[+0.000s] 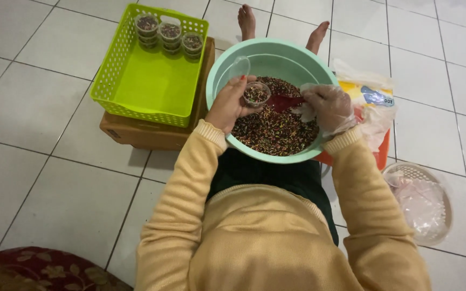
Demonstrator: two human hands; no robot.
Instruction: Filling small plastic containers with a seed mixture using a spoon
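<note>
From the head view, looking down over my lap: my left hand [227, 105] is curled closed around a small clear cup [257, 94], already partly filled with sprinkles, its hinged lid [239, 67] standing open toward the far side. I hold it upright over the near-left part of the mint-green basin [219, 64], just above the heap of coloured sprinkles [276, 132]. My right hand [327, 105], in a thin plastic glove, is closed on a red scoop [286, 102]. The scoop's long axis runs roughly left to right, its bowl pointing at the cup and just beside its rim, so the cup lies straight to the left of my right grip. Both forearms angle inward, wrists bent over the basin. To the left, a lime basket [136, 86] on a cardboard box [146, 134] holds several filled cups [169, 33] at its far end.
</note>
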